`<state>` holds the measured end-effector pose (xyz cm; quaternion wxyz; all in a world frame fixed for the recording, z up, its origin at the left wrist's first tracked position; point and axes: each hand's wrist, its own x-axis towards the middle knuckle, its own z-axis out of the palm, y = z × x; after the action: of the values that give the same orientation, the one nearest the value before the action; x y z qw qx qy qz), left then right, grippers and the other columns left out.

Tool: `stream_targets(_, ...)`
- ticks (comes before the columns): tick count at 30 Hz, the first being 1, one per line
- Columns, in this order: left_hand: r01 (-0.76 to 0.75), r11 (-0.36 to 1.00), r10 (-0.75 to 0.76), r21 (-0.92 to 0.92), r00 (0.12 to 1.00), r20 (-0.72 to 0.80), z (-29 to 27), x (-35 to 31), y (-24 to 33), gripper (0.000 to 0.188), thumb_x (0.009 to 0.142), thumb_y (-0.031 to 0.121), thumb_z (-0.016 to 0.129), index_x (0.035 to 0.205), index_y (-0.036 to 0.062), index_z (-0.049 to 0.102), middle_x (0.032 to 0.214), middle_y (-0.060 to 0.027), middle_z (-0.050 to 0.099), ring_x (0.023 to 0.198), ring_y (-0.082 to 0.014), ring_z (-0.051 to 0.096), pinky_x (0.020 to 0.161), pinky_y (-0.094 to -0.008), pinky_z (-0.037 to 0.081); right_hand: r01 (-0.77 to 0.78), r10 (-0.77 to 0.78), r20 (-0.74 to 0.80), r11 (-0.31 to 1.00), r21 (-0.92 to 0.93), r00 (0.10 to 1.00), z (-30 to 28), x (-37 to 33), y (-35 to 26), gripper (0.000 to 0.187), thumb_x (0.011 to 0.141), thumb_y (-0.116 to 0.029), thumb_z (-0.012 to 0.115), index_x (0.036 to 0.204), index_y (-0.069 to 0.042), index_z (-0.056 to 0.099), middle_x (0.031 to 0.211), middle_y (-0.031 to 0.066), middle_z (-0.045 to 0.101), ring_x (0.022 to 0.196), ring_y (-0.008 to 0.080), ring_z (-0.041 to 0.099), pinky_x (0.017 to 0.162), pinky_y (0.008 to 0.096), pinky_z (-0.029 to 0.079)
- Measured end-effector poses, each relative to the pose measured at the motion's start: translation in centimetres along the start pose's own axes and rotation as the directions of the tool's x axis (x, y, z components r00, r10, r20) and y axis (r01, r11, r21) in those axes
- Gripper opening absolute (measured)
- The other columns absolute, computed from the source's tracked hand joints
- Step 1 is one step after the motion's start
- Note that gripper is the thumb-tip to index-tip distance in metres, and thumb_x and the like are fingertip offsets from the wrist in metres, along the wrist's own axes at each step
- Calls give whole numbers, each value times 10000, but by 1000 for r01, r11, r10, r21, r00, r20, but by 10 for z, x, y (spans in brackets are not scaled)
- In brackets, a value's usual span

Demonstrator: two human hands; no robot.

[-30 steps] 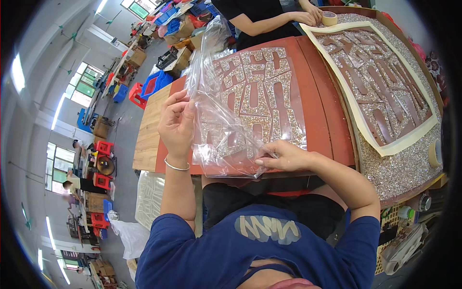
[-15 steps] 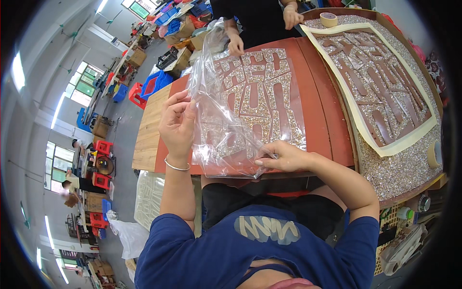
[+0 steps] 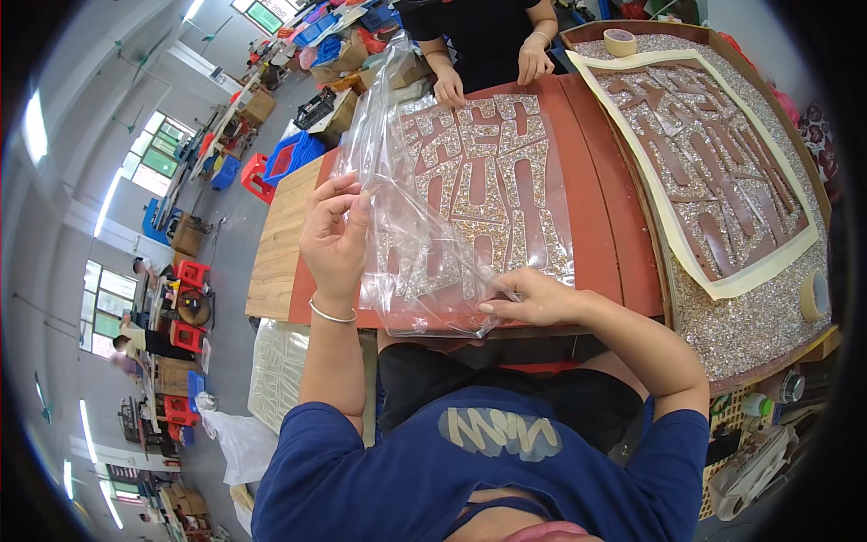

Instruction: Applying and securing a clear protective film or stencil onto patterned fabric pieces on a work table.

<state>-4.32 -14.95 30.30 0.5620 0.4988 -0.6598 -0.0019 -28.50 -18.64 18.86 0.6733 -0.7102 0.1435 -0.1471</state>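
A clear plastic film (image 3: 397, 257) rises in folds over the left part of a sheet of glittery cut-out shapes (image 3: 519, 185). My left hand (image 3: 334, 239) pinches its left side, raised above the board. At the near edge, my right hand (image 3: 533, 296) is closed on the film's lower right corner, thumb against fingers. Beneath the film, the shapes lie flat on a red-brown board (image 3: 591, 181). Across the board, another person's hand (image 3: 449, 88) touches the far edge of the sheet, and that person's other hand (image 3: 535, 61) hangs near it.
On the right, a wide tray of glitter (image 3: 709, 339) holds a cream-bordered stencil (image 3: 646, 181) and two tape rolls (image 3: 619, 41) (image 3: 814, 294). A bare wooden board (image 3: 280, 244) extends left. Blue crates (image 3: 293, 155) and a red stool (image 3: 256, 179) stand beyond it.
The other person's hand on the right has come down toward the board's far edge. The upper film has shifted slightly left. My two hands stay almost where they were.
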Motion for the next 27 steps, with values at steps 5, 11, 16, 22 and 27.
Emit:
stream_targets(5, -14, 999, 14, 32, 1000, 7, 0, 0, -1, 79, 842, 47, 658, 862, -16, 616, 1118, -137, 573, 919, -151, 587, 768, -254, 488, 51, -52, -16, 996, -78, 999, -1, 1, 1, 286, 911, -266, 595, 931, 18, 621, 768, 66, 643, 747, 109, 617, 669, 278, 475)
stream_targets(11, 0, 999, 0, -39, 1000, 8, 2, -1, -1, 90, 840, 58, 663, 864, -17, 621, 1120, -137, 574, 935, -156, 582, 777, -265, 482, 60, -61, -13, 996, -64, 998, -1, 0, 1, 287, 907, -274, 600, 937, 10, 625, 767, 69, 645, 751, 115, 611, 673, 287, 472)
stream_targets(16, -7, 1000, 7, 14, 1000, 13, 0, -1, -1, 91, 839, 58, 665, 864, -18, 621, 1117, -130, 577, 932, -155, 579, 785, -264, 475, 74, -76, -19, 994, -77, 997, 0, 1, 4, 292, 909, -289, 598, 906, 2, 625, 756, 67, 641, 745, 109, 604, 671, 289, 474)
stream_targets(22, -9, 1000, 8, 4, 1000, 9, 2, 0, 2, 86, 838, 54, 664, 863, -16, 621, 1121, -127, 576, 923, -147, 579, 778, -260, 474, 65, -67, -29, 995, -70, 997, 1, 2, 4, 318, 911, -322, 595, 893, -6, 632, 700, 54, 606, 698, 113, 566, 641, 291, 452)
stream_targets(27, -5, 1000, 5, -9, 1000, 24, 2, 0, 1, 89, 840, 54, 663, 866, -19, 620, 1121, -128, 575, 924, -150, 579, 785, -264, 475, 85, -88, -15, 985, -152, 996, -1, 2, 2, 366, 911, -357, 579, 882, 3, 636, 706, 81, 614, 669, 127, 563, 622, 301, 450)
